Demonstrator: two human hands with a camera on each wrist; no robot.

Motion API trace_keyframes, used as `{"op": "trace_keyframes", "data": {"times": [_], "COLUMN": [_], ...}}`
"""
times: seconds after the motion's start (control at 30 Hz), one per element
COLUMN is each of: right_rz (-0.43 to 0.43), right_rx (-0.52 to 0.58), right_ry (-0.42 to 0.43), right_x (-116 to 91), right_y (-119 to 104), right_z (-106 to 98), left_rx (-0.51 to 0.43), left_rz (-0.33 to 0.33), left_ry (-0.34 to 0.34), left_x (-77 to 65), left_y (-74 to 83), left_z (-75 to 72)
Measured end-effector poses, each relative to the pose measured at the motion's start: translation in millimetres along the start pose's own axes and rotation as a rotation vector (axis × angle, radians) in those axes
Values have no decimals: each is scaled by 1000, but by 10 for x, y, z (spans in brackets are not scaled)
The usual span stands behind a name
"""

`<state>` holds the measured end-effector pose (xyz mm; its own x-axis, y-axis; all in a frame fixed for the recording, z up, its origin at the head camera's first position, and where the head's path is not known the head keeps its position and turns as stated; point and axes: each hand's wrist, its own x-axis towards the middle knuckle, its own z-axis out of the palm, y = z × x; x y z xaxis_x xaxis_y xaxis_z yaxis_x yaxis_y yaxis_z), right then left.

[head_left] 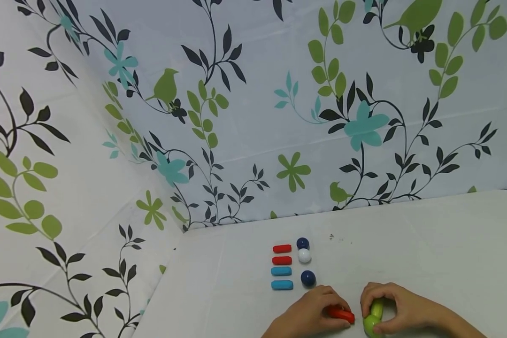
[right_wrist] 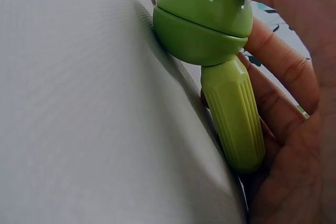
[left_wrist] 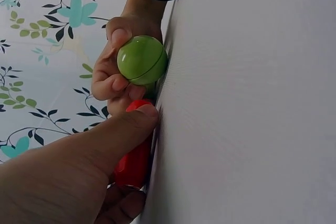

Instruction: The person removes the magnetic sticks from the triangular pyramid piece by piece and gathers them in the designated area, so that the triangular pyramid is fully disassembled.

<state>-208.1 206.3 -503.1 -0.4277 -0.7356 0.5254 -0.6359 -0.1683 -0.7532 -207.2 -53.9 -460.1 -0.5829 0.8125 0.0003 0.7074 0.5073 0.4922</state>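
My left hand (head_left: pixel 312 313) pinches a red ridged stick (head_left: pixel 340 314) between thumb and fingers, low over the white table. To its right, my right hand (head_left: pixel 401 306) curls round a green ball (right_wrist: pixel 202 19) and a yellow-green ridged stick (right_wrist: pixel 234 114). Ball and stick touch end to end in the right wrist view; whether they are joined, I cannot tell. A seam line runs round the ball. From the left wrist view, the red stick (left_wrist: pixel 134 163) sits close to the other hand and the green ball (left_wrist: pixel 142 60).
Left of the hands lie two red sticks (head_left: pixel 282 249) and two blue sticks (head_left: pixel 281 285) in a column. Beside them are two dark blue balls (head_left: pixel 308 278) and a white ball (head_left: pixel 304 255). Patterned cloth (head_left: pixel 245 131) hangs behind the white table (head_left: pixel 219 281) and on its left.
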Motion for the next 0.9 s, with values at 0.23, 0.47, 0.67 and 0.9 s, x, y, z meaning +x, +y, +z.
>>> {"op": "trace_keyframes", "data": {"times": [0.23, 0.47, 0.67, 0.9], "right_rz": [8, 2, -16, -11], "right_rx": [-3, -5, -8, -2], "right_ry": [0, 0, -2, -2], "right_x": [1, -2, 2, 3], "right_y": [-9, -11, -4, -6], "right_z": [-9, -17, -12, -7], "left_rx": [4, -9, -60, -96], "left_rz": [-8, -45, -108, -180], "left_ry": [20, 41, 23, 21], "left_x": [-112, -249, -352, -470], "left_y": [-54, -87, -115, -215], "left_z": [-26, -65, -114, -166]}}
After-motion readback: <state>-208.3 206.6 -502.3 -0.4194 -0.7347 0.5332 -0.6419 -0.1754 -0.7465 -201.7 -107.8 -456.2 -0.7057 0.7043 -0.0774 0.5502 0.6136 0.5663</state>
